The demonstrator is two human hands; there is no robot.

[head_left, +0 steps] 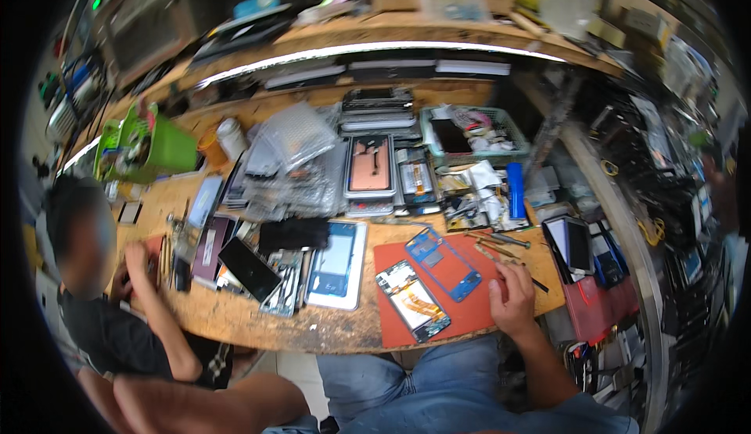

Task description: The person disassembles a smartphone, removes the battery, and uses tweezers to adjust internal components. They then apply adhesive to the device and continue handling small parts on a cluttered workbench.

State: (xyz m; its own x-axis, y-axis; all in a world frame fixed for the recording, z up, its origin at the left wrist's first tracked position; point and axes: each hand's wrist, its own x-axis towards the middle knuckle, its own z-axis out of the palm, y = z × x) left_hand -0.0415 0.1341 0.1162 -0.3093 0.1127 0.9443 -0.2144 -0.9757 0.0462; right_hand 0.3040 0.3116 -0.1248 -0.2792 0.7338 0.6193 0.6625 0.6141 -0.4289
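My right hand [513, 297] is at the right edge of an orange-red mat [391, 321], palm down and fingers apart, close to several slim hand tools [504, 244]. It appears to hold nothing. Left of it on the mat lies a blue phone frame [461, 281], tilted, with the middle partly open. Beside that rests an opened phone [413, 301] showing a white panel, an orange flex cable and a circuit board at the lower end. A bare arm [211, 401] crosses the lower left, apparently my left one; its hand cannot be made out.
Left of the mat are a white tablet-like panel [356, 266], a black phone [249, 268] and loose phone parts. Bubble-wrapped stacks [293, 148], a green basket [168, 148] and a pale-green tray [512, 149] stand behind. Another person [117, 324] works at left. A metal post [618, 207] rises at right.
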